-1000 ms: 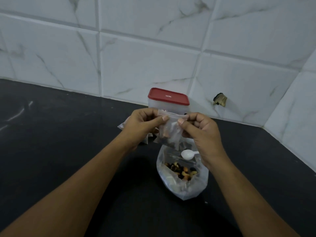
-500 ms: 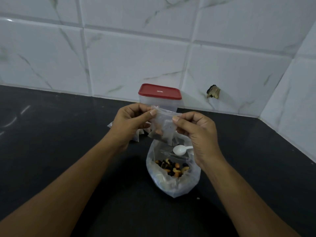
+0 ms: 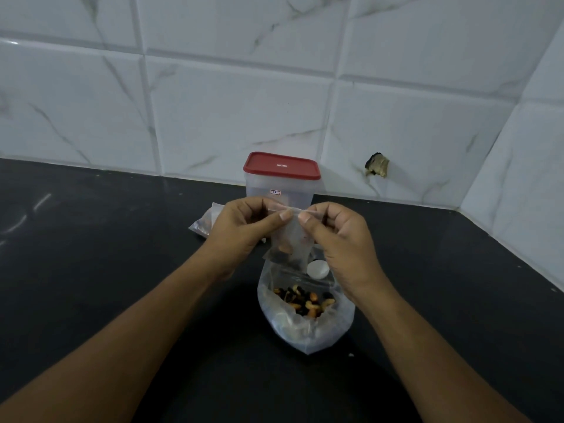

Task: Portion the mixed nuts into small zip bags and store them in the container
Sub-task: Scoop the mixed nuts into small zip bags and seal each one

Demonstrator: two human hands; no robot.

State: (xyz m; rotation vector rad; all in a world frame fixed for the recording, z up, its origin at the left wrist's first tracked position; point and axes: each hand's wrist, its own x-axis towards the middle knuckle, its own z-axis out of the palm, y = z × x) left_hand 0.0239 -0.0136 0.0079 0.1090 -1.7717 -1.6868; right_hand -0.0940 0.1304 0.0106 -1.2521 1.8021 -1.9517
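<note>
small zip bag (image 3: 290, 239), holding a few nuts, hangs above the open bulk bag (image 3: 305, 312), probably so spills drop back in. left hand (image 3: 244, 230) and right hand (image 3: 338, 236) pinch its top strip between thumb and fingers, apparently pressing the seal. container (image 3: 280, 184) stands behind them, red lid on.

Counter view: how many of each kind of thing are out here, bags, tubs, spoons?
Container with red lid: 1
Small zip bags: 2, the held bag and a filled bag lying left of the container; more may be hidden
Large bag of mixed nuts: 1
White spoon: 1
Total: 5
</note>
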